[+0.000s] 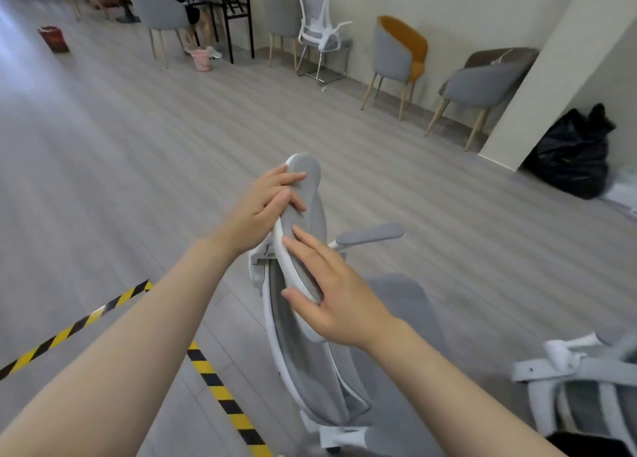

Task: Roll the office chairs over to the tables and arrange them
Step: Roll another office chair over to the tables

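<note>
Office chair [310,370] headrest [305,194] sits clasped in left hand [262,212]'s grip; right hand [331,294] rests flat, fingers straight.

Both hands [296,236] on the office chair [310,318]; second chair [586,381] right.

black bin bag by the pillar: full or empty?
Full, or close to it. The black bag bulges and stands on its own against the pillar, its top bunched together. Contents cannot be seen.
</note>
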The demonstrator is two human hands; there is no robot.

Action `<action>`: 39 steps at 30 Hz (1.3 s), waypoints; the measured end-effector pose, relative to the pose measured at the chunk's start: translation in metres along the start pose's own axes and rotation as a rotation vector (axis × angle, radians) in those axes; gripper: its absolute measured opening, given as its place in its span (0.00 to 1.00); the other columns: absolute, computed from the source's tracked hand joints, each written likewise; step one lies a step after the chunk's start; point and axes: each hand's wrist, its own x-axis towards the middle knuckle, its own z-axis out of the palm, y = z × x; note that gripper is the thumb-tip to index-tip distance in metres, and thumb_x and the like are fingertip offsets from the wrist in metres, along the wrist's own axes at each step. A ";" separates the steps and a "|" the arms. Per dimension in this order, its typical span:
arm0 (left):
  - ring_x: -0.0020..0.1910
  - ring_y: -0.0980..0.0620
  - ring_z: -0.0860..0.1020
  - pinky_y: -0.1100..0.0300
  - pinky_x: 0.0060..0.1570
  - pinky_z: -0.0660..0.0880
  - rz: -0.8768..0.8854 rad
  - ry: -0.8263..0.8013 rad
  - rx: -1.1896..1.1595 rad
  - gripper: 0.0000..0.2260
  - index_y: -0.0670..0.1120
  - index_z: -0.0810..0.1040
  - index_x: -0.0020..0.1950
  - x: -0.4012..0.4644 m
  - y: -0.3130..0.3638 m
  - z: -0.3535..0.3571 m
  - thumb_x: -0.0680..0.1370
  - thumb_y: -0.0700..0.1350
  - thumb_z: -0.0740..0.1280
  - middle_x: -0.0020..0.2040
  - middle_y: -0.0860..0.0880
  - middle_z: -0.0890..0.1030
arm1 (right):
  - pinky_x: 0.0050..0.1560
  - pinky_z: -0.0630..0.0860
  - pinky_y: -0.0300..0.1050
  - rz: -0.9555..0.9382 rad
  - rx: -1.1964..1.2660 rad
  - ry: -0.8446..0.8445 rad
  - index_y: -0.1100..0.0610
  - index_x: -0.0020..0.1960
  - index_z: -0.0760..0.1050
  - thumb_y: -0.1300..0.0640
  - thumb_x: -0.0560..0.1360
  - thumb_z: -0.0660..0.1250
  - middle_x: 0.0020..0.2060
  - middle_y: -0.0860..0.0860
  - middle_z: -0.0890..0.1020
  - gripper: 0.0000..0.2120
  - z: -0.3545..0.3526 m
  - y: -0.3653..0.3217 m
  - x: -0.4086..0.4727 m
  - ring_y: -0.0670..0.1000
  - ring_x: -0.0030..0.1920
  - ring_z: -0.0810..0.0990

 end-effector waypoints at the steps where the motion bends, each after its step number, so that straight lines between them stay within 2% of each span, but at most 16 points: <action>1: 0.75 0.54 0.60 0.53 0.74 0.57 0.008 0.025 -0.016 0.18 0.54 0.81 0.46 -0.001 -0.002 0.001 0.81 0.50 0.52 0.65 0.53 0.76 | 0.75 0.60 0.45 -0.003 0.004 0.007 0.52 0.78 0.59 0.45 0.78 0.63 0.78 0.47 0.58 0.31 0.001 0.001 -0.001 0.45 0.77 0.58; 4: 0.74 0.54 0.63 0.55 0.72 0.59 0.009 0.084 -0.032 0.19 0.48 0.82 0.42 -0.003 -0.005 0.007 0.81 0.45 0.52 0.56 0.55 0.78 | 0.74 0.63 0.48 -0.059 -0.037 0.036 0.55 0.78 0.60 0.47 0.79 0.63 0.78 0.50 0.59 0.31 0.004 0.005 -0.001 0.48 0.76 0.61; 9: 0.71 0.50 0.66 0.55 0.70 0.61 0.039 0.165 -0.008 0.19 0.46 0.81 0.39 -0.010 -0.001 0.007 0.81 0.41 0.53 0.50 0.51 0.79 | 0.72 0.66 0.50 -0.141 -0.059 0.028 0.58 0.77 0.60 0.48 0.79 0.62 0.78 0.54 0.60 0.30 0.009 0.007 -0.001 0.50 0.76 0.61; 15: 0.70 0.48 0.67 0.53 0.70 0.60 0.001 0.236 0.005 0.18 0.46 0.80 0.38 -0.037 0.008 0.008 0.81 0.40 0.53 0.50 0.49 0.79 | 0.74 0.63 0.48 -0.199 -0.016 -0.037 0.57 0.78 0.58 0.47 0.79 0.62 0.78 0.53 0.59 0.32 0.011 -0.001 -0.013 0.48 0.77 0.59; 20: 0.69 0.47 0.68 0.47 0.69 0.62 -0.018 0.311 0.030 0.19 0.44 0.80 0.37 -0.065 0.018 0.006 0.81 0.43 0.53 0.50 0.49 0.79 | 0.75 0.62 0.44 -0.258 0.036 -0.047 0.58 0.77 0.61 0.48 0.78 0.64 0.77 0.54 0.61 0.31 0.018 -0.010 -0.027 0.49 0.77 0.61; 27: 0.68 0.45 0.70 0.38 0.67 0.62 -0.088 0.403 0.164 0.19 0.52 0.79 0.38 -0.112 0.035 0.001 0.81 0.44 0.52 0.51 0.55 0.79 | 0.75 0.60 0.42 -0.352 0.076 -0.149 0.57 0.77 0.61 0.47 0.78 0.64 0.78 0.54 0.61 0.32 0.023 -0.022 -0.043 0.50 0.76 0.61; 31: 0.69 0.47 0.69 0.39 0.68 0.61 -0.164 0.464 0.234 0.18 0.53 0.79 0.39 -0.143 0.048 -0.005 0.81 0.45 0.52 0.51 0.57 0.78 | 0.75 0.61 0.43 -0.431 0.122 -0.207 0.58 0.77 0.62 0.49 0.77 0.65 0.77 0.55 0.62 0.31 0.026 -0.031 -0.047 0.50 0.76 0.63; 36: 0.70 0.50 0.67 0.47 0.69 0.61 -0.279 0.555 0.300 0.19 0.51 0.80 0.39 -0.192 0.065 -0.014 0.81 0.45 0.53 0.51 0.56 0.79 | 0.74 0.62 0.45 -0.532 0.176 -0.339 0.57 0.77 0.62 0.50 0.78 0.66 0.78 0.52 0.61 0.30 0.032 -0.045 -0.048 0.48 0.76 0.61; 39: 0.70 0.49 0.67 0.46 0.69 0.62 -0.328 0.596 0.369 0.19 0.50 0.81 0.39 -0.229 0.078 -0.024 0.81 0.44 0.53 0.50 0.55 0.78 | 0.74 0.64 0.49 -0.595 0.200 -0.426 0.56 0.77 0.61 0.51 0.79 0.65 0.78 0.51 0.60 0.30 0.039 -0.060 -0.049 0.47 0.77 0.60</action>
